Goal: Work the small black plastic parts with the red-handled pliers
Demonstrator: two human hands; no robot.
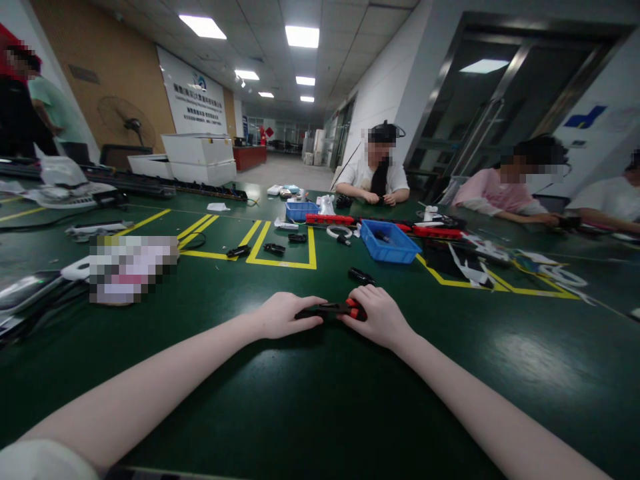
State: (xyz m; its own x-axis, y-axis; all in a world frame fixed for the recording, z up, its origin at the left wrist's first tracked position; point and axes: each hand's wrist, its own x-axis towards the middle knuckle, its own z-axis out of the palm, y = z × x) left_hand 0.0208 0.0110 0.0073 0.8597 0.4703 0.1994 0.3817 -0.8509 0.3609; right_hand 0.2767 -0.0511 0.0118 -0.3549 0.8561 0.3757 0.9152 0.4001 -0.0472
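Low over the green table, my two hands face each other in the middle of the head view. My right hand (379, 316) is closed around the red grips of what look like pliers (353, 309), their dark jaws pointing left. Between thumb and fingers my left hand (286, 316) pinches a slim black piece (311, 311) that meets the jaws. Whether it is a separate part or the tool's tip I cannot tell. Just beyond my right hand lies a black part (361, 276). Several similar small black parts (275, 249) rest farther off, in and near a yellow-taped box.
A blue bin (390, 241) holds a dark part; a smaller blue bin (301, 211) stands behind it. Long red strips (329, 219) and a white cable coil (339, 231) lie nearby. Cables and devices (30, 293) crowd the left. Co-workers (373, 173) sit across and to the right.
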